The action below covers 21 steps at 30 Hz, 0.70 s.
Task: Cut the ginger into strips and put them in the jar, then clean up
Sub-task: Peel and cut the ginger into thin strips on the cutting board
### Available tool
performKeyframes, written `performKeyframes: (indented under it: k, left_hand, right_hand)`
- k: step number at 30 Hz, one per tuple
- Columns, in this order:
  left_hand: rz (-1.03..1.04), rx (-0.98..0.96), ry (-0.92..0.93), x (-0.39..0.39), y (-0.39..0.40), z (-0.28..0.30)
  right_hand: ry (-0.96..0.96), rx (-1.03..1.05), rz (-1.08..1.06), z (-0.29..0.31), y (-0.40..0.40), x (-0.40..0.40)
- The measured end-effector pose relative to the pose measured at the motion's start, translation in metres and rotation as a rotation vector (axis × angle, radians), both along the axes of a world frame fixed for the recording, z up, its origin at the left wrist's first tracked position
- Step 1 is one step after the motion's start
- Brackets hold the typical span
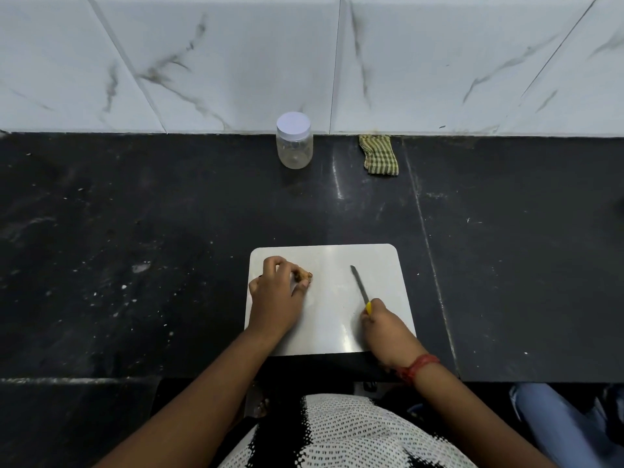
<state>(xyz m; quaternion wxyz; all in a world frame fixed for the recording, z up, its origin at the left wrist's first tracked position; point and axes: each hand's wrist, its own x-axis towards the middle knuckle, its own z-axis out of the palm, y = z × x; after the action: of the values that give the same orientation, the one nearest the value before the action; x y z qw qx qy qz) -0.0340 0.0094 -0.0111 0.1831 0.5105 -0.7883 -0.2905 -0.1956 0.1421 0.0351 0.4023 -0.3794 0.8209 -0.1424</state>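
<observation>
A small knob of ginger is held down on the white cutting board, toward the board's ten o'clock corner. It is gripped by the left hand, whose fingers are curled over it and pinched against its sides, so that only the brown tip at the three o'clock side of the hand is seen. At three o'clock from the ginger, well apart from it, a knife is held above the board with its blade pointed toward eleven o'clock. Its yellow handle is clasped by the right hand, the fingers being wrapped closed around it; a red thread is worn on that wrist. The board is laid on a black counter, close to the counter's near edge. At twelve o'clock from the board, well away and against the wall, a clear jar is stood upright with its white lid on. Near the jar, at its three o'clock, a folded green checked cloth is laid. Behind both, a wall of white marbled tiles is seen.
</observation>
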Motion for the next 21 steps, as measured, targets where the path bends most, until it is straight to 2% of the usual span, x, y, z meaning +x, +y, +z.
performKeyframes:
  k: [4, 6, 7, 8, 10, 12, 15, 17, 21]
  left_hand:
    - [-0.023, -0.019, 0.006, 0.000, 0.000, 0.001]
    - [-0.023, -0.029, 0.002, 0.001, 0.000, 0.001]
    - [-0.022, -0.029, 0.000, 0.001, 0.000, 0.001]
    - [-0.022, -0.028, -0.001, 0.000, 0.000, 0.002]
    - [-0.025, -0.024, -0.010, 0.000, 0.000, 0.001]
    - [-0.025, -0.028, -0.012, 0.000, 0.000, 0.000]
    - [-0.022, -0.032, -0.008, 0.000, 0.001, 0.000]
    - [-0.022, -0.037, -0.005, 0.000, 0.001, 0.001]
    - [-0.024, -0.037, -0.011, 0.001, 0.000, 0.001]
  right_hand:
    - [-0.395, -0.102, -0.411, 0.001, 0.019, -0.010]
    - [-0.602, -0.171, -0.495, 0.003, 0.026, -0.005]
    - [-0.626, -0.178, -0.491, 0.002, 0.028, -0.002]
    - [-0.593, -0.173, -0.465, 0.000, 0.029, -0.001]
    - [-0.403, -0.145, -0.358, -0.004, 0.029, 0.000]
    - [-0.164, -0.112, -0.152, -0.007, 0.029, -0.001]
    - [0.042, -0.038, 0.070, -0.009, 0.026, -0.001]
    - [0.089, -0.029, 0.135, -0.004, 0.023, 0.001]
    - [0.020, -0.069, 0.133, 0.007, 0.015, 0.007]
